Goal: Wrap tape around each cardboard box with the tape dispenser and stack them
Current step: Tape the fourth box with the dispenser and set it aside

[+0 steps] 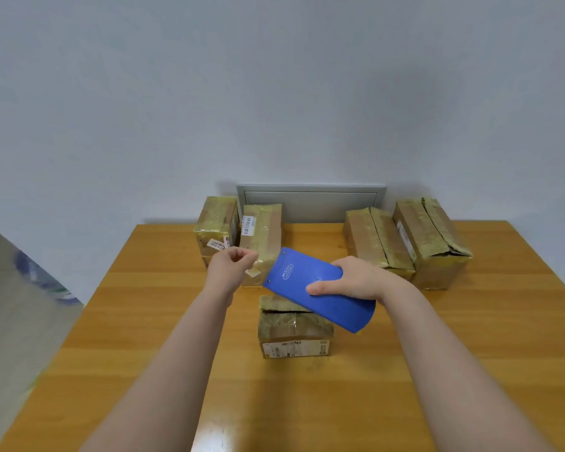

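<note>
A small cardboard box (pixel 294 334) wrapped in yellowish tape sits in the middle of the wooden table (pixel 144 321). Above it my right hand (pixel 353 278) grips the blue tape dispenser (pixel 310 285), tilted with its front end toward the upper left. My left hand (pixel 230 264) hovers left of the dispenser's front with fingertips pinched together; a tape end between them cannot be made out. Two taped boxes (pixel 238 231) stand at the back left and two larger taped boxes (pixel 408 239) at the back right.
A grey wall panel (pixel 310 202) sits behind the table at the back. The table's left edge borders a grey floor with a blurred blue object (pixel 43 278). Bare tabletop lies in front of the small box.
</note>
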